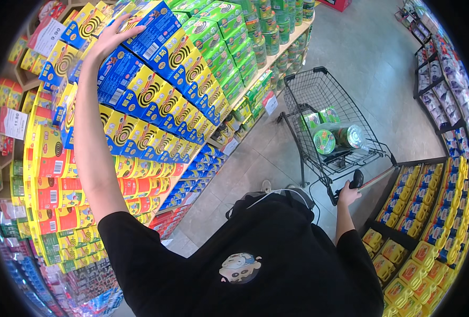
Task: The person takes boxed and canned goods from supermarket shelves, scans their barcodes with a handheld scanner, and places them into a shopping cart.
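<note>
My left hand (112, 36) is raised at the upper left and touches the top of a blue and yellow mosquito coil box (153, 33). That box is in the top row of a stepped stack, and some of my fingers are hidden behind its edge. Whether the hand grips the box cannot be told. Low on the right, my right hand (348, 194) is closed around the handle (371, 183) of a black wire shopping cart (317, 81). Two round green tubs in clear plastic, one a lidded tub (324, 142), lie in the cart beside green boxes (329, 115).
Green boxes (218, 47) and green cylindrical tubs (272, 41) continue along the left shelf. Yellow and red tubs (52, 190) are stacked beneath the blue boxes. Yellow jugs (412, 273) fill a shelf at the lower right. Price tags (46, 36) stick out from the shelf.
</note>
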Demonstrator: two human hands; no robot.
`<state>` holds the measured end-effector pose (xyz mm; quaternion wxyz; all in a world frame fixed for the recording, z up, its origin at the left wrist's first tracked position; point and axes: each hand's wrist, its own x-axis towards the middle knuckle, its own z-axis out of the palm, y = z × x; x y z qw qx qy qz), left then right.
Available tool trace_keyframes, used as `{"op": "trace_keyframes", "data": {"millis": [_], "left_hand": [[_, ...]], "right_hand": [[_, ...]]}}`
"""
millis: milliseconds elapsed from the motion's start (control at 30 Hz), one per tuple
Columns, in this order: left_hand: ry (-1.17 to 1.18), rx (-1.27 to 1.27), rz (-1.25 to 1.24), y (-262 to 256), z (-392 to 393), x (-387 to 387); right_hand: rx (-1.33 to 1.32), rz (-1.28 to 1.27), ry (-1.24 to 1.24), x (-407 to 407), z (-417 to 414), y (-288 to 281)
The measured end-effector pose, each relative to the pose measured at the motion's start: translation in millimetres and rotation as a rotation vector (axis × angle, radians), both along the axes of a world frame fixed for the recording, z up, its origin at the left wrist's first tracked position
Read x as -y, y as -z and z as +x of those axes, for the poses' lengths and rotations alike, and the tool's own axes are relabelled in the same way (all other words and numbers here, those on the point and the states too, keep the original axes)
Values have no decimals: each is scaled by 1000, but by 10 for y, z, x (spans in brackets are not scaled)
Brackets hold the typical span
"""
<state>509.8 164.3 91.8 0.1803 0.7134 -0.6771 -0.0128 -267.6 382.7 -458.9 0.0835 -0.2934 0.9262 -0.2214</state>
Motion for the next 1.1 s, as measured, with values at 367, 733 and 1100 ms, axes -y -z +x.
{"op": "trace_keyframes", "data": {"millis": [367,733,1100], "left_hand": [[10,-70,3,-3,1,19],[6,-38,-8,12,11,27],[30,-20,-7,-38,-84,-36]], "right_hand": [[28,-24,13,-9,24,-32],[39,-16,25,-7,9,-25],[72,12,19,-14,22,-68]]}}
